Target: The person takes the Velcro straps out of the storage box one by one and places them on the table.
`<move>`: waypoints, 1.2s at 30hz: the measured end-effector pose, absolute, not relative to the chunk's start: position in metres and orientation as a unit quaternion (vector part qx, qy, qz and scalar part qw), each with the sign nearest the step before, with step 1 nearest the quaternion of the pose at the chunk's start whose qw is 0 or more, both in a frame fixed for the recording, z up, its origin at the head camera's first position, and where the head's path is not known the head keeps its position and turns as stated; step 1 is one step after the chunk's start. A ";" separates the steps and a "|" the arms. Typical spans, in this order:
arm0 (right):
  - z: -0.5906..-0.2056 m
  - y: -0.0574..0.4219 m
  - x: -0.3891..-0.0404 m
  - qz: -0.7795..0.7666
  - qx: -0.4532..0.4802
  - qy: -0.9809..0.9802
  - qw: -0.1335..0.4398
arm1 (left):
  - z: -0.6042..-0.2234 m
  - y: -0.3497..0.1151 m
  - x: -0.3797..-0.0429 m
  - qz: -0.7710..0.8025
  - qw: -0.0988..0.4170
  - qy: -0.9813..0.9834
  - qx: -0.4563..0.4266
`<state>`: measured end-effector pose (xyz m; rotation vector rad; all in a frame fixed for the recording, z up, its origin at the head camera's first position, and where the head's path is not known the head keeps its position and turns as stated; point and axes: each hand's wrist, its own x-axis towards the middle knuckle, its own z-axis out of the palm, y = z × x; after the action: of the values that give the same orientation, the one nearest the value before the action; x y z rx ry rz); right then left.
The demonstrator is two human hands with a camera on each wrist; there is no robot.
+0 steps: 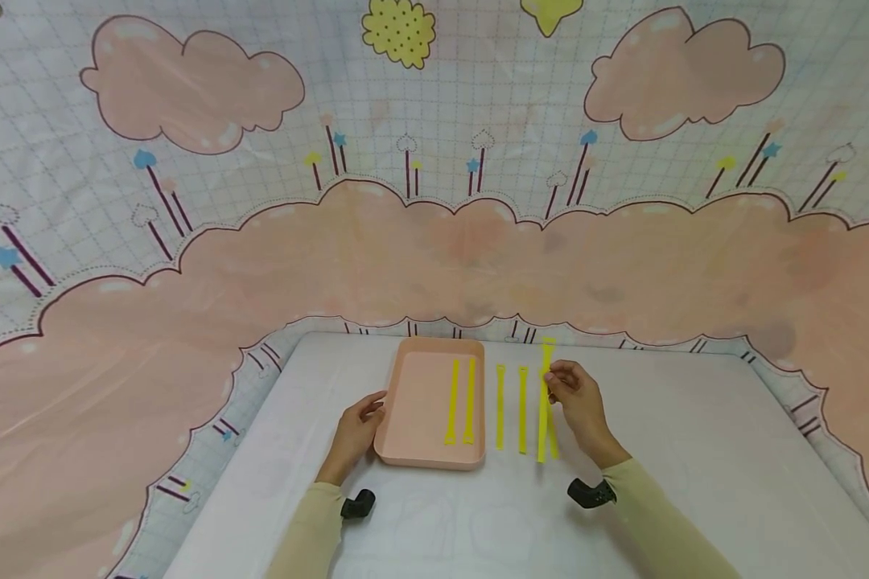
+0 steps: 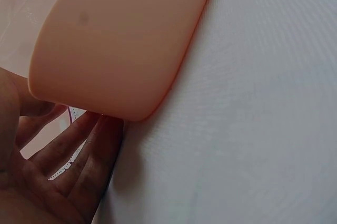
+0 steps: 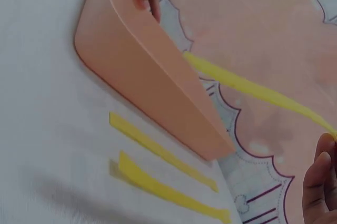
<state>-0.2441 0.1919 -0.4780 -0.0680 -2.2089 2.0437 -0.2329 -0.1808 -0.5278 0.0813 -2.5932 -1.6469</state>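
Note:
My left hand (image 1: 358, 434) is at the left side of a peach tray (image 1: 413, 458). In the left wrist view its fingers (image 2: 100, 155) rest extended against the outer wall near a corner. My right hand (image 1: 578, 402) pinches a thin yellow strip (image 1: 542, 434) between thumb and fingertips, right of the tray. The held strip (image 3: 253, 89) stretches out from the fingertips in the right wrist view. Two similar yellow strips (image 1: 452, 402) lie inside the tray, each with a wider end. Beneath the held one, part of another yellow strip (image 1: 553, 442) shows.
Two more yellow strips (image 1: 523, 410) lie side by side on the white table (image 1: 695, 450), between the tray and my right hand. A cloud-patterned cloth (image 1: 478, 257) hangs behind the table and round its sides. Black devices (image 1: 591, 493) sit on both wrists.

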 end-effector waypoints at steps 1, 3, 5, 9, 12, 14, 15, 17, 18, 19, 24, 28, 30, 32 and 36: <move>-0.479 0.195 -0.244 0.676 -0.025 -0.734 0.066 | -0.528 -0.181 -0.233 -0.535 0.034 -0.844 0.027; -0.480 0.199 -0.243 0.674 -0.029 -0.735 0.068 | -0.527 -0.181 -0.233 -0.536 0.034 -0.843 0.027; -0.480 0.205 -0.241 0.671 -0.030 -0.737 0.070 | -0.527 -0.181 -0.233 -0.537 0.033 -0.843 0.028; -0.483 0.215 -0.239 0.666 -0.031 -0.742 0.069 | -0.528 -0.183 -0.236 -0.543 0.029 -0.839 0.030; -0.484 0.224 -0.238 0.658 -0.028 -0.749 0.068 | -0.529 -0.184 -0.237 -0.545 0.028 -0.838 0.031; -0.485 0.230 -0.238 0.650 -0.024 -0.756 0.066 | -0.529 -0.184 -0.237 -0.547 0.026 -0.836 0.030; -0.485 0.233 -0.238 0.645 -0.022 -0.761 0.064 | -0.529 -0.184 -0.237 -0.546 0.026 -0.837 0.030; -0.487 0.239 -0.238 0.637 -0.021 -0.768 0.059 | -0.529 -0.184 -0.237 -0.547 0.024 -0.836 0.031; -0.487 0.241 -0.239 0.632 -0.021 -0.772 0.055 | -0.529 -0.185 -0.237 -0.547 0.023 -0.836 0.032; -0.488 0.243 -0.239 0.629 -0.021 -0.775 0.050 | -0.530 -0.185 -0.237 -0.547 0.023 -0.836 0.032; -0.491 0.250 -0.242 0.615 -0.032 -0.787 0.036 | -0.530 -0.185 -0.237 -0.546 0.026 -0.837 0.029; -0.496 0.254 -0.246 0.607 -0.037 -0.793 0.024 | -0.530 -0.185 -0.236 -0.547 0.024 -0.837 0.029; -0.498 0.255 -0.248 0.599 -0.041 -0.800 0.016 | -0.530 -0.185 -0.235 -0.546 0.023 -0.837 0.030; -0.500 0.257 -0.250 0.589 -0.046 -0.807 0.007 | -0.530 -0.185 -0.234 -0.547 0.022 -0.837 0.029; -0.504 0.258 -0.254 0.577 -0.055 -0.815 -0.010 | -0.529 -0.185 -0.234 -0.546 0.024 -0.837 0.027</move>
<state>-0.2543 0.2584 -0.5036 -0.1730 -2.5771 1.8246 -0.2335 -0.1846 -0.5291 0.0838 -2.5902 -1.6880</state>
